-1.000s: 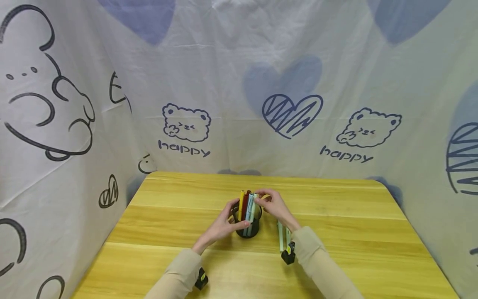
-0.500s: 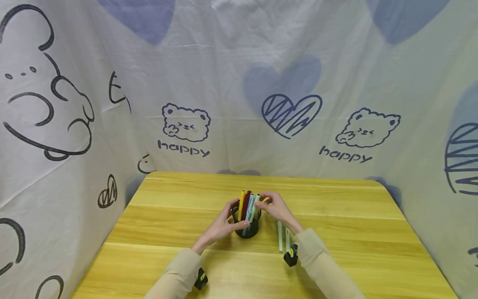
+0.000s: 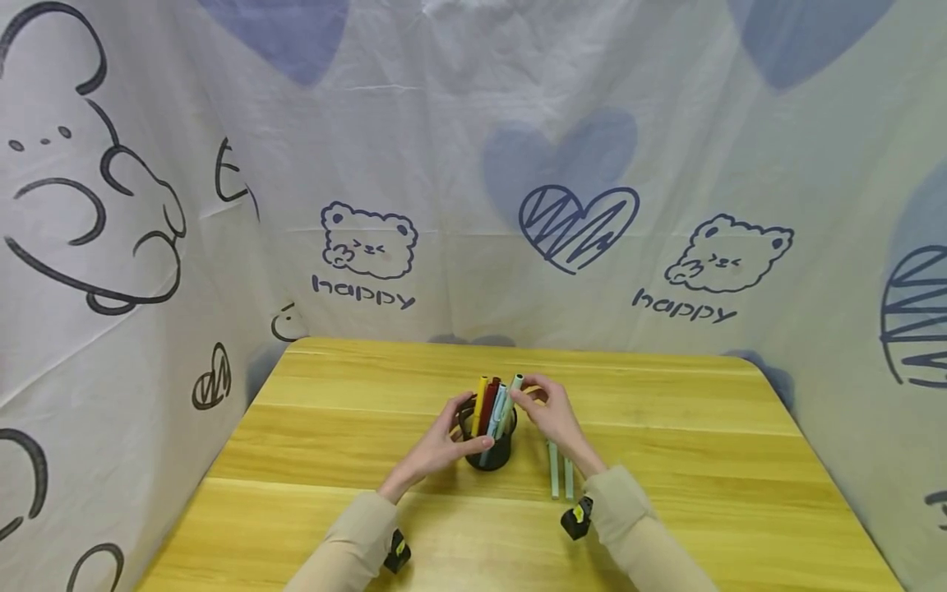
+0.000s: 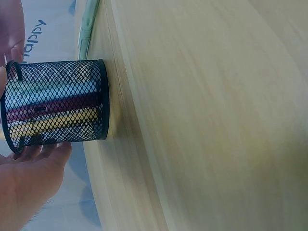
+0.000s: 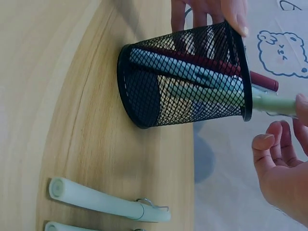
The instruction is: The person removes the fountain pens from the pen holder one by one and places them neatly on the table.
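A black mesh pen holder stands upright on the table, its rim gripped by my left hand, thumb in front and fingers around the far left side. Inside it are a yellow pen, dark red pens and light blue pens. My right hand pinches the top end of a light green pen. That pen leans right, its lower end still within the holder but off the bottom, as the right wrist view shows through the mesh.
Two pale green pens lie side by side on the wooden table right of the holder, one pen left of the other pen. A printed cloth hangs behind the table's far edge. Black devices sit at both wrists.
The light green pen has risen a little in the holder and tilted to the right with my right hand. My left hand keeps its place on the holder.
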{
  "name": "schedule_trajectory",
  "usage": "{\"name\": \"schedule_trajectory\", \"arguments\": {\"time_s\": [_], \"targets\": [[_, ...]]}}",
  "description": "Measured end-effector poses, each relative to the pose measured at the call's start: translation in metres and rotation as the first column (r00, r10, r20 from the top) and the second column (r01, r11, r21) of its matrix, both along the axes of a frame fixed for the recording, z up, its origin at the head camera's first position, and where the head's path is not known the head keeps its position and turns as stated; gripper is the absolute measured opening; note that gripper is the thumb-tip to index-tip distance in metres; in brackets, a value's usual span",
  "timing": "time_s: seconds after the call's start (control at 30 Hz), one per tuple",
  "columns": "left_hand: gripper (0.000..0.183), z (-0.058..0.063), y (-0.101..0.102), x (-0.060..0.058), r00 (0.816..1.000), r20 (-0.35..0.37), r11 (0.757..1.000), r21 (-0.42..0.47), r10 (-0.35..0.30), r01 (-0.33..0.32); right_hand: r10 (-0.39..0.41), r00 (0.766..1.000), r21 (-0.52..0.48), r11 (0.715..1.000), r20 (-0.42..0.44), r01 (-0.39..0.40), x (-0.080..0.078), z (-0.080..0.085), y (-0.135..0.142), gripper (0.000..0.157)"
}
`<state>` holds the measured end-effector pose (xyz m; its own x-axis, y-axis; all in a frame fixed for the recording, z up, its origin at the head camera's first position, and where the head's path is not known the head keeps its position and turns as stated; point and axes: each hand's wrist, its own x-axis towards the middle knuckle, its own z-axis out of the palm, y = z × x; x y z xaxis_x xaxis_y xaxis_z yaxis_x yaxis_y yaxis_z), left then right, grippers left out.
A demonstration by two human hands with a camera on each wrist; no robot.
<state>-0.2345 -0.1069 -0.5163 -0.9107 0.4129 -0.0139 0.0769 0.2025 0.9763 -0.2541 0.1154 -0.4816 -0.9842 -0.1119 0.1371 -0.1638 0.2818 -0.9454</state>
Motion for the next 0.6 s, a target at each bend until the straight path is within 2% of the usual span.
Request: {"name": "schedule_trajectory", "arguments": {"time_s": [0.13, 0.3, 0.47, 0.6], "targets": [[0.091, -0.001, 0.0, -0.001, 1.0, 0.004, 1.0, -0.003, 0.005, -0.005, -0.007, 1.0, -0.121, 0.993, -0.003, 0.007, 0.005, 0.002, -0.001, 0.025], [0.092, -0.001, 0.0, -0.001, 1.0, 0.007, 1.0, -0.019, 0.005, -0.005, -0.016, 0.999, -0.264, 0.965, -0.041, 0.004, 0.009, 0.001, -0.001, 0.021], [0.093, -0.001, 0.0, -0.001, 1.0, 0.007, 1.0, -0.022, -0.001, 0.001, -0.011, 0.994, -0.299, 0.954, -0.111, -0.023, 0.013, -0.001, 0.004, 0.024], [0.092, -0.002, 0.0, -0.001, 1.0, 0.011, 1.0, -0.018, -0.005, 0.005, -0.015, 0.993, -0.316, 0.948, -0.118, -0.023, 0.017, -0.001, 0.008, 0.026]]}}
